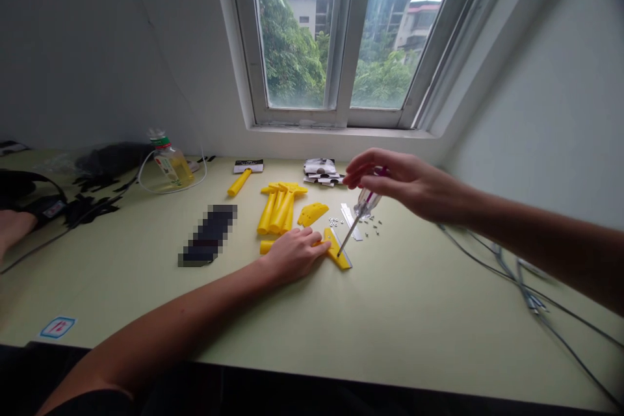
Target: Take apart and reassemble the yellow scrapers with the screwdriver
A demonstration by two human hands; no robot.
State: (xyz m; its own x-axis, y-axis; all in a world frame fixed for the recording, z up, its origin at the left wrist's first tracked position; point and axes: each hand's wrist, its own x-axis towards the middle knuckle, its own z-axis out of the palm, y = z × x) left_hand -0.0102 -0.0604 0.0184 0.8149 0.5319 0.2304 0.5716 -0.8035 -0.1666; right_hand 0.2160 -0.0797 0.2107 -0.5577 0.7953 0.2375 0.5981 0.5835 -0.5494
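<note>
My left hand [296, 253] is closed over the handle of a yellow scraper [334, 248] and presses it flat on the table. A metal blade edge runs along the right side of the scraper's head. My right hand [390, 182] grips the clear handle of a screwdriver [351, 227] from above. Its shaft slants down to the left, and the tip rests on the scraper head. Just beyond lie yellow head plates [312, 213], small white nuts [333, 222], loose screws [374, 226] and thin metal blades [349, 220].
Several yellow scraper handles [279, 209] are piled behind my left hand. One more handle [240, 182] lies farther back near packaging cards [322, 170]. A bottle of yellow liquid [171, 166] stands at the back left. Grey cables [519, 286] cross the table's right side. Another person's arm [14, 224] shows at far left.
</note>
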